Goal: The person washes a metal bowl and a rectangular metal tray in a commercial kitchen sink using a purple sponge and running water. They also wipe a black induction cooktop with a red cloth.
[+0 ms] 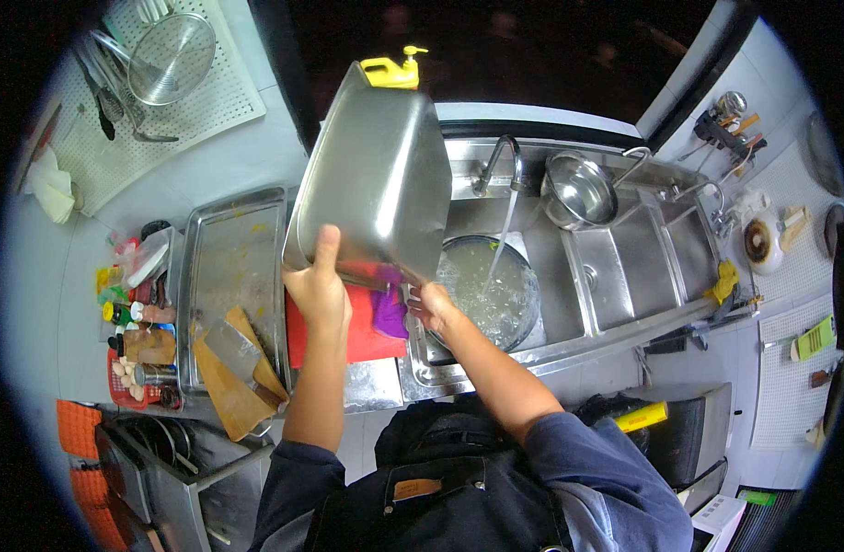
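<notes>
A deep stainless steel pan (373, 179) is held up and tilted above the red board (356, 324) left of the sink. My left hand (318, 283) grips its near left edge, thumb up on the metal. At its lower right corner my right hand (432, 306) has curled fingers by the rim; whether they grip it is unclear. Below the pan a purple cloth (390, 314) lies on the red board. Water runs from a faucet (510, 155) into a round dark-rimmed basin of water (491, 290) in the sink.
A metal tray (232, 228) with a cleaver (235, 352) on a wooden board (215, 386) stands at the left, beside bottles and a red basket (118, 397) of eggs. A steel bowl (579, 190) sits behind the sink divider. A yellow pump bottle (394, 72) stands behind the pan.
</notes>
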